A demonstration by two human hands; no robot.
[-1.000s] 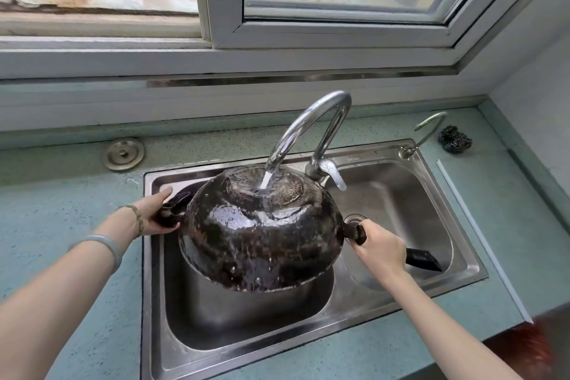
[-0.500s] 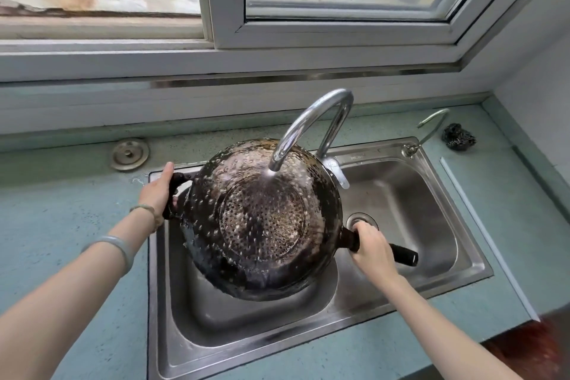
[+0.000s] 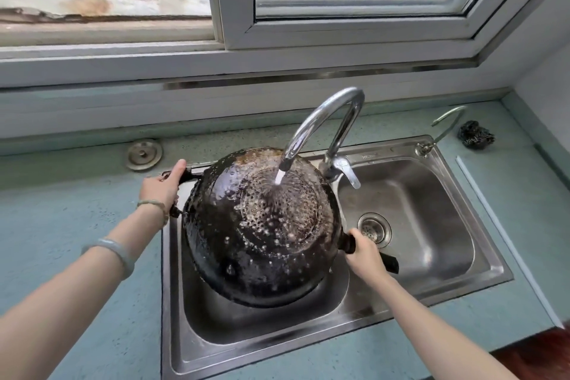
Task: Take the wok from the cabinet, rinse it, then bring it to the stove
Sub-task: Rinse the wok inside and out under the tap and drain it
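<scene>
Gripping both handles, left hand (image 3: 160, 187) and right hand (image 3: 365, 256) hold an upturned wok (image 3: 259, 231) under the running faucet (image 3: 320, 120), over the sink (image 3: 431, 281).

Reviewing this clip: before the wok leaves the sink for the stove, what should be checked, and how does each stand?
1. Left hand grips the wok's side handle: ok.
2. Right hand grips the long handle: ok.
3. Wok held over the sink: ok.
4. Faucet off: not ok, water runs onto the upturned base.
5. Inside rinsed: cannot tell, it faces down.
</scene>
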